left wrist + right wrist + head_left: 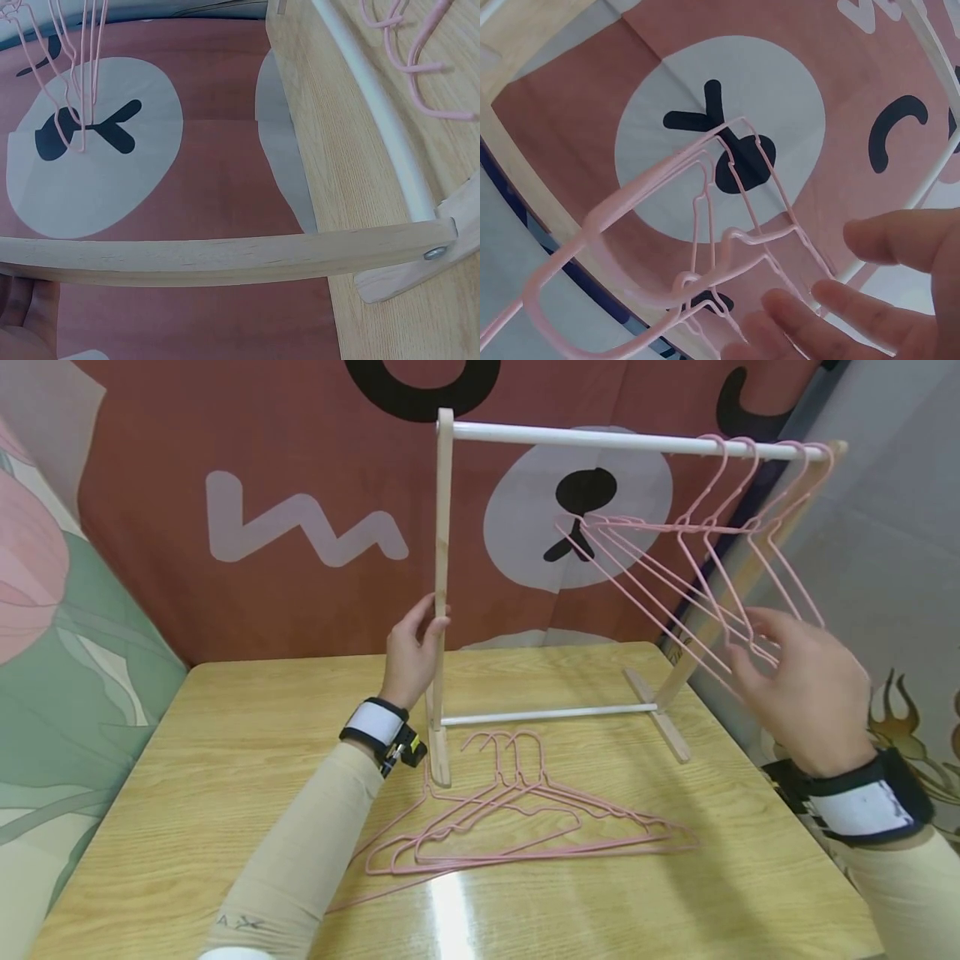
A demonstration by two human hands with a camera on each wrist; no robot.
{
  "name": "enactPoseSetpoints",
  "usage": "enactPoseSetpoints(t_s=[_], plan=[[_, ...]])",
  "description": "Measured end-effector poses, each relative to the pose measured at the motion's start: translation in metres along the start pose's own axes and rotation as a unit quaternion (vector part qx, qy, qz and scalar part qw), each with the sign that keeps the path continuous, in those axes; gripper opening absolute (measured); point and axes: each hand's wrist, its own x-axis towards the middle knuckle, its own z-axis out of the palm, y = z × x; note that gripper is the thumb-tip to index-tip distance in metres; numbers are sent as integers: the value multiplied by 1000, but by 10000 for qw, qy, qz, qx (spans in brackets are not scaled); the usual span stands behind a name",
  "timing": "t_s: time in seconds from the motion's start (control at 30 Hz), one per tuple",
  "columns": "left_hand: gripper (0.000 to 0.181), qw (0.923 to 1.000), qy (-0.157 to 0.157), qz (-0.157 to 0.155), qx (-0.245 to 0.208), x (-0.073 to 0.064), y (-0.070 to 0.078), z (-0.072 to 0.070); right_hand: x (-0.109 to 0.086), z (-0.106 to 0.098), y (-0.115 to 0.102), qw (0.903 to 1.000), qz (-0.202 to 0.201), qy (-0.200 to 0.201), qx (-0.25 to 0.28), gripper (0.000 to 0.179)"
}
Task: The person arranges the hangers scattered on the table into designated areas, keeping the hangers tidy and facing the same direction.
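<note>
A small clothes rack with pale wooden posts [444,527] and a white top rail [570,437] stands on the table. My left hand [411,656] grips the near left post about midway up, thumb in front; its other fingers are partly hidden. Several pink hangers [731,529] hang by their hooks at the right end of the rail. Beside their lower right corners is my right hand [810,689]. In the right wrist view, its thumb and fingers [802,322] are spread apart, fingertips right at the hanger wires [641,184].
More pink hangers [517,857] lie overlapping on the wooden table [240,760], in front of the rack. A white lower rail [547,715] joins the rack's feet near the tabletop. Behind the table hangs a reddish-brown printed cloth [300,602].
</note>
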Motion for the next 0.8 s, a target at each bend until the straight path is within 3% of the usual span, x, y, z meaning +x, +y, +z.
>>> enactPoseSetpoints(t_s=[0.27,0.5,0.63,0.8], plan=[[42,10000,-3,-11,16,0,0,0,-1,-4,-8,9970,-193,577,476,31],[41,10000,10,16,-4,3,1,-1,-4,-5,-17,9911,-787,919,553,22],[42,10000,2,4,38,2,1,-2,-7,-2,-18,9882,-1169,615,769,20],[42,10000,-13,-40,7,0,0,-2,-15,0,-20,9850,-1358,-246,1035,27]])
